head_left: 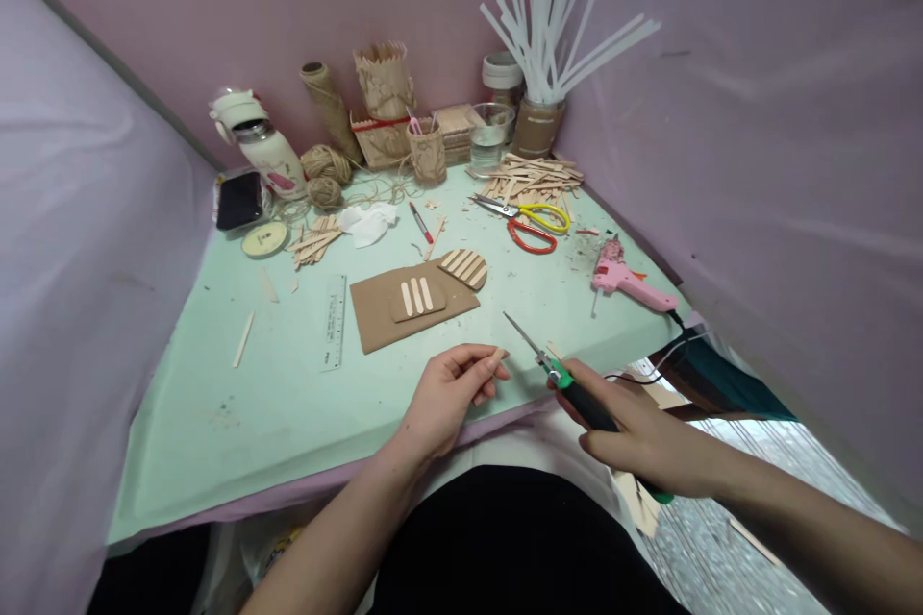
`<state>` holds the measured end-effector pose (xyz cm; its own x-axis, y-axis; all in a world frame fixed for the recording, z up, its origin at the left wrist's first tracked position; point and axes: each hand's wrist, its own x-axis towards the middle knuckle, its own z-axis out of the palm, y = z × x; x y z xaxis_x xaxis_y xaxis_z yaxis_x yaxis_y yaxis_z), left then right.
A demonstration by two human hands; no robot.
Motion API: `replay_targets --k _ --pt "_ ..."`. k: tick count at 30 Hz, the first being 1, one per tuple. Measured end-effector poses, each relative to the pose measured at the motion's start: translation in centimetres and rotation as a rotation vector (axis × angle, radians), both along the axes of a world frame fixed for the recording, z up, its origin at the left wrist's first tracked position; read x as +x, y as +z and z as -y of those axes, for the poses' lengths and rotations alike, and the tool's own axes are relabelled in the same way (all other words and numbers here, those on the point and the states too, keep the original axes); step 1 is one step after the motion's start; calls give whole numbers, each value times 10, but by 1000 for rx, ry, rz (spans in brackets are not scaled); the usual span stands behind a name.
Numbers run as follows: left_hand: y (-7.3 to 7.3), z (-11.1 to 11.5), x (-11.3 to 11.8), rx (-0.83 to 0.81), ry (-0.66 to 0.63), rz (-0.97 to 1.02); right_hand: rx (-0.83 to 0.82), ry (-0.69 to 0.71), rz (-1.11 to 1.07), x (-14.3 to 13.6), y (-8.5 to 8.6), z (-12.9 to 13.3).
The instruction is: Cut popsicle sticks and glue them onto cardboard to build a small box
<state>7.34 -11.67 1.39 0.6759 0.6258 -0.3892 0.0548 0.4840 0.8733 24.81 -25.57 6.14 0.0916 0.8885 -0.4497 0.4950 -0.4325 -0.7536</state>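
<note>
Near the table's front edge, my left hand (451, 394) pinches a short piece of wooden stick (497, 357) between thumb and fingers. My right hand (627, 423) is wrapped round the green and black handle of pruning shears (569, 384), whose thin blades point up and left, apart from the stick piece. Beyond my left hand lies a brown cardboard sheet (375, 322). On it rests a small rounded cardboard piece (438, 302) with three pale sticks, and a rounded, striped stick-covered piece (465, 269) overlaps its upper right corner.
A clear ruler (333, 322) lies left of the cardboard. Scissors (534, 214) and a stick pile (534, 178) are farther back. A pink glue gun (627, 279) with a cord sits at right. Jars, twine (326, 163) and a bottle (270, 154) line the back.
</note>
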Motion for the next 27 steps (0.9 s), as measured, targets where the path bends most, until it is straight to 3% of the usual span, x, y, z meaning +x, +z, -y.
replay_targets --k 10,17,27 --pt "-1 0 0 27 -2 -2 -18 128 140 -5 2 -3" --pt "-4 -1 -4 137 -53 -17 16 161 224 -7 6 -5" --pt "-2 -1 -6 171 -62 -8 89 183 270 -8 4 -2"
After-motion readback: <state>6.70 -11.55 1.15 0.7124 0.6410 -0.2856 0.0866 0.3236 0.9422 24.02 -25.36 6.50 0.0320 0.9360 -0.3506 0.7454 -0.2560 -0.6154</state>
